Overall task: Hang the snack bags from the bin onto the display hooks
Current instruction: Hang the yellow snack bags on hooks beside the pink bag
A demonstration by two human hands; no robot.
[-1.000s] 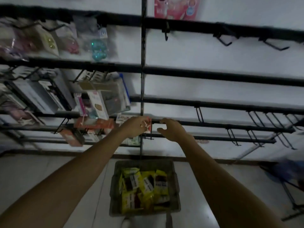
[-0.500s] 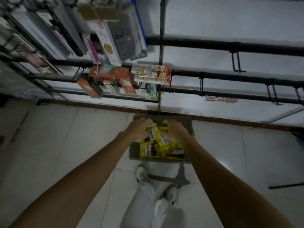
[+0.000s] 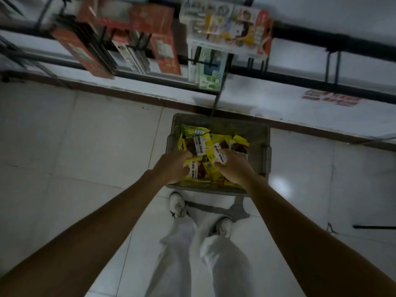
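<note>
A grey bin (image 3: 264, 151) stands on the floor below the rack, full of yellow snack bags (image 3: 240, 144) with white labels. Both my hands are down inside it. My right hand (image 3: 234, 169) grips a yellow snack bag (image 3: 216, 151) between thumb and fingers. My left hand (image 3: 172, 168) has its fingers curled into the pile beside another bag (image 3: 191, 168); its fingertips are hidden, so a grip cannot be made out. Empty black display hooks (image 3: 332, 67) stick out from the rail above right.
Red boxes (image 3: 165, 52) and a carded pack (image 3: 227, 28) hang on the rack above the bin. My legs in white trousers (image 3: 192, 254) and shoes (image 3: 177, 204) stand just behind the bin. A white tiled floor (image 3: 85, 136) lies to the left and right.
Both hands came down from the hook rail into the bin, and the view tilted down from the rack to the floor. The right hand has closed on a bag.
</note>
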